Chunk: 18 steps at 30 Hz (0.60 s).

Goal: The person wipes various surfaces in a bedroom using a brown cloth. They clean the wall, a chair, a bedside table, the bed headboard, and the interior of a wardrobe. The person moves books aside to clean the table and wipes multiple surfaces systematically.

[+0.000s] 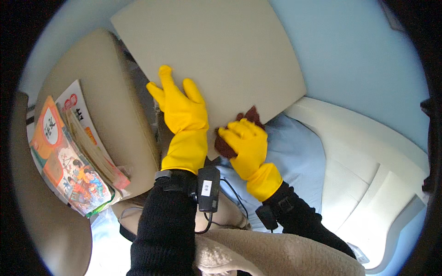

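Head view: right hand (245, 145) grasps maroon cloth (224, 146), left hand (184, 108) spread; pressing the panel's (221, 55) near edge may tilt it.

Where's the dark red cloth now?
The cloth is just right of centre in the head view, under the gloved right hand, at the lower edge of the beige board.

One fisheye view (dark-rimmed), head-worn; faces down upon left hand (185, 108) and right hand (248, 142). Range: near.
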Available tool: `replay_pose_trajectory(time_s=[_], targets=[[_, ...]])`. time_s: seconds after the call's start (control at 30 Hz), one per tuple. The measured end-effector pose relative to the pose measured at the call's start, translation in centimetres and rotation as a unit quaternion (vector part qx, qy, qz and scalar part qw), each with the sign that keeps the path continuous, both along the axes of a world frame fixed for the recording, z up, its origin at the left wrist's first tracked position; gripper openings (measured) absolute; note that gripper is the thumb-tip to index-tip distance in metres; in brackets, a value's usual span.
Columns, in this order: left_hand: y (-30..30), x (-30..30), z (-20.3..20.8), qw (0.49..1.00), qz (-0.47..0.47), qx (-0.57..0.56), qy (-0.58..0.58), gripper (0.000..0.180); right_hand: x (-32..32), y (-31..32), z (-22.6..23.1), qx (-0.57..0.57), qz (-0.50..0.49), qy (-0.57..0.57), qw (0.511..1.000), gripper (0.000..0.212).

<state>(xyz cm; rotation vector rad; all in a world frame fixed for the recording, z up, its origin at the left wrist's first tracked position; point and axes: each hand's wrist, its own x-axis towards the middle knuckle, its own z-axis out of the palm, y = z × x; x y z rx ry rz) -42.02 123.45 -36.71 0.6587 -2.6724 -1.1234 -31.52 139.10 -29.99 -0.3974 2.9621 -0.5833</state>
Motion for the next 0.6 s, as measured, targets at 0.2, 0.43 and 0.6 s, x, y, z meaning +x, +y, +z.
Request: replay_pose_trajectory(time_s=[0.2, 0.43, 0.6], targets=[[-0.1, -0.1, -0.3, 1.000, -0.012, -0.009, 0.014, 0.063, -3.8, 8.1, 0.2, 0.054, -0.099, 0.096, 0.989, 0.040], [-0.1, 0.0, -0.1, 1.000, -0.001, -0.016, 0.012, 0.062, -8.7, 9.9, -2.5, 0.076, -0.270, 0.165, 0.945, 0.036], [-0.1, 0.1, -0.6, 0.999, -0.028, -0.026, 0.039, 0.062, -3.7, 2.5, -1.2, -0.021, -0.202, 0.131, 0.970, 0.040]])
